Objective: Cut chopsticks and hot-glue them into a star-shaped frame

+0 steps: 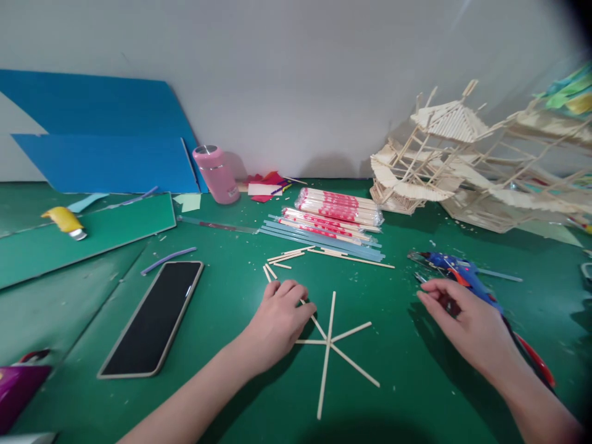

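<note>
On the green table lies a star of thin wooden sticks (pixel 350 356), joined at one middle point. My left hand (pixel 281 317) rests over its left side, fingers curled down around the upper-left wooden stick (pixel 317 324); the fingertips are partly hidden. Just beyond that hand lie several short loose sticks (pixel 289 254). To the right, my right hand (pixel 462 317) is raised with thumb and index finger drawn together; whatever they hold, if anything, I cannot make out. Right behind it lies a blue glue gun (pixel 446 261) with a glue stick in its back. A red-handled tool (pixel 536 361) is partly covered by the right wrist.
Packs of wooden sticks (pixel 340 206) and clear glue sticks (pixel 319 239) lie mid-table. A stick-built pavilion model (pixel 448 123) stands back right. Leftward are a phone (pixel 152 320), pink bottle (pixel 217 176), yellow cutter (pixel 66 221) and blue boards (pixel 106 160) against the wall.
</note>
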A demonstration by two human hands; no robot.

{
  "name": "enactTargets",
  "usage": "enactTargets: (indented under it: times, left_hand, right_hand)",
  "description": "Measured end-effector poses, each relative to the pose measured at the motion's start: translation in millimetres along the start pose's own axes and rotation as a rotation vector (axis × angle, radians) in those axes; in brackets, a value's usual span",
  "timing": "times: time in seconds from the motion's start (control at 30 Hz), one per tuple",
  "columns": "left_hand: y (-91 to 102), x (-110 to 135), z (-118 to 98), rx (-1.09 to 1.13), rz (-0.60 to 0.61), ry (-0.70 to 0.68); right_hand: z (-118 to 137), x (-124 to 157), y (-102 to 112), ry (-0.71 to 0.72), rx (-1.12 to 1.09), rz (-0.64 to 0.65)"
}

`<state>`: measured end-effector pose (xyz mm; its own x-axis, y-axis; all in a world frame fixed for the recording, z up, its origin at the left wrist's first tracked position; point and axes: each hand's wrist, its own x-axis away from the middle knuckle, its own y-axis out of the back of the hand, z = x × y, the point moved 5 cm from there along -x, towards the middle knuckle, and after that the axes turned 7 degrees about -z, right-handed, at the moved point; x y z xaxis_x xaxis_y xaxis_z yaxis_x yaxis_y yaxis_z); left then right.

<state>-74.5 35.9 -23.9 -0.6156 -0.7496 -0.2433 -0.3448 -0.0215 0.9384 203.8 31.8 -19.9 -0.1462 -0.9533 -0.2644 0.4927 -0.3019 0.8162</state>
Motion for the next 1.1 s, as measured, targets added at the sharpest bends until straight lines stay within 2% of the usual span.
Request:
enactTargets:
  times: [0.1,0.2,0.27,0.33,0.47,0.83,1.0,1.1]
  left_hand:
    - [-1.6,-6,-1,0.010,0.061,-0.052]
    - [-4.6,-10,-4,0.018,0.111,-0.085]
    - [-6.8,-11,-6,0.018,0.138,-0.106]
    - [-8.8,-13,-9,0.015,0.161,-0.129]
    - [-11.0,-15,-13,0.005,0.188,-0.191]
    - [-16.1,-14,-23,0.006,0.187,-0.355]
    - [-16.4,-15,-24,0.000,0.194,-0.377]
    - [-7.5,-14,-23,-0.003,0.139,-0.311]
  right_hand:
    - [23,14,-11,0.104,-0.067,0.083]
    - [62,38,-34,0.266,-0.149,0.271]
    - [82,54,-49,0.353,-0.119,0.360]
    - [94,64,-60,0.384,-0.060,0.388]
    - [98,72,-70,0.361,-0.011,0.365]
    - [102,75,-76,0.314,-0.008,0.330]
    - [104,75,-77,0.328,0.000,0.305]
    - [104,74,-74,0.331,-0.020,0.307]
